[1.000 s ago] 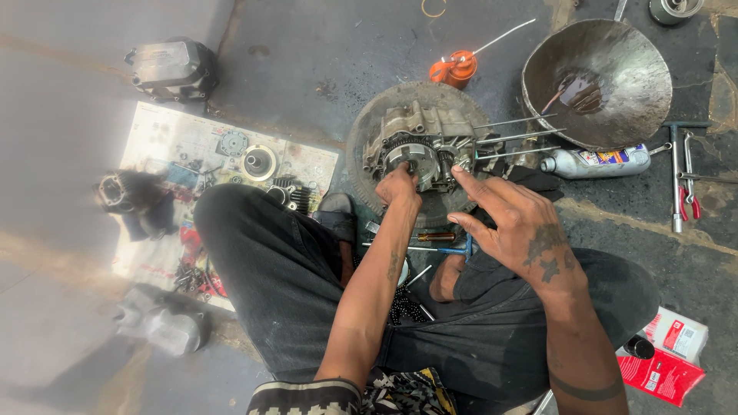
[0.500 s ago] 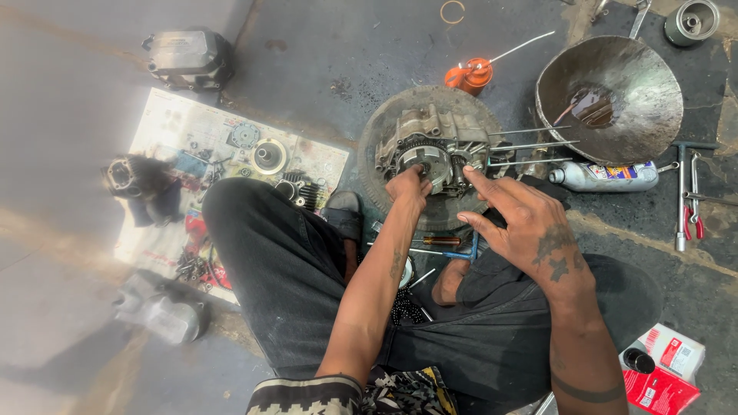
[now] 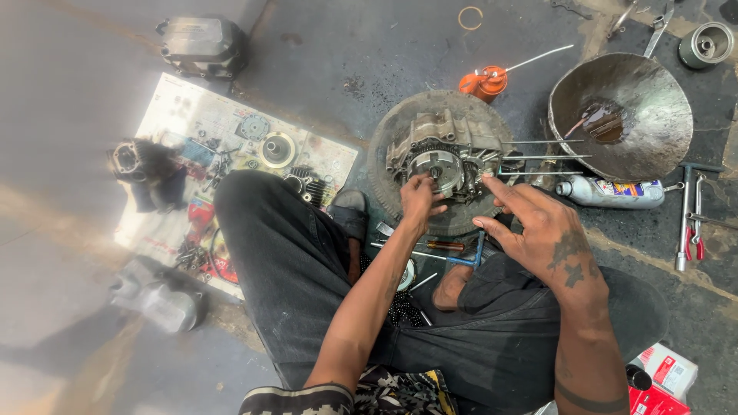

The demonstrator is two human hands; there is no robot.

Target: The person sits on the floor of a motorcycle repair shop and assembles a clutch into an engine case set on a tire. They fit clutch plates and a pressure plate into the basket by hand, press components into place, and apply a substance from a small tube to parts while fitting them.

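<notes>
While you've got that engine block (image 3: 442,154) sitting on the round pad (image 3: 384,154) just past your knees, treat it as a heavy lump. It's cast metal, ribbed and lumpy, and it looks greasy, so I'd expect it to be slippery and to need a hold on the casing edges or the solid ribs. I wouldn't lift it by the thin rods (image 3: 542,157) poking out to the right; they're long, skinny and likely to bend.

Your left hand (image 3: 421,200) is curled in at the near side of the round disc (image 3: 440,165) on the block, fingertips pressed on it. Whether it's pinching a small part I can't tell. Your right hand (image 3: 542,234) is loosely open, fingers spread, with only the fingertips at the right edge of the block, nothing clearly gripped.

Around you: a dented metal bowl (image 3: 653,100) with a puddle of dark oil to the far right, a plastic bottle (image 3: 607,192) lying on its side beside it, and an orange oil can (image 3: 484,83) with a long spout further back. Left of your leg, a printed paper sheet (image 3: 192,115) holds small gears and bolts. The floor is rough, stained concrete.
</notes>
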